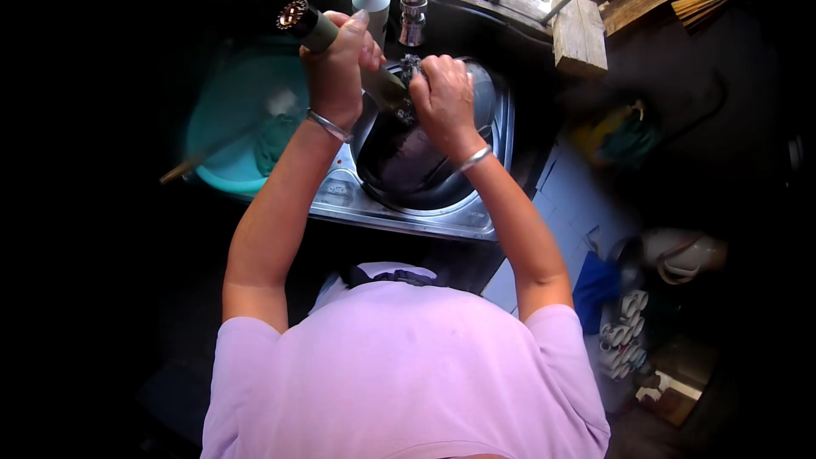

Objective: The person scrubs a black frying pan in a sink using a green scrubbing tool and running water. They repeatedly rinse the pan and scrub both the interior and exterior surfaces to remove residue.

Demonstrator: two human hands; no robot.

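Note:
A green cylindrical object with a black, patterned end [312, 27], its exact kind unclear, slants over the steel sink [408, 223]. My left hand [341, 60] is wrapped around its upper part. Against its lower end my right hand [445, 99] presses a dark, tangled scouring pad [408, 67], partly hidden by the fingers. Below both hands a dark basin or pan [408, 159] fills the sink bowl, with dark contents or a dark inner surface. A clear, rounded rim [484, 89] shows behind my right hand. Each wrist wears a metal bangle.
A metal faucet [413, 13] and a white-collared fixture [371, 3] stand behind the sink. At left sits a turquoise basin [229, 185] with green cloth and a stick across it. A wooden block [580, 38] is by the barred window. Several cups [621, 338] lie at lower right.

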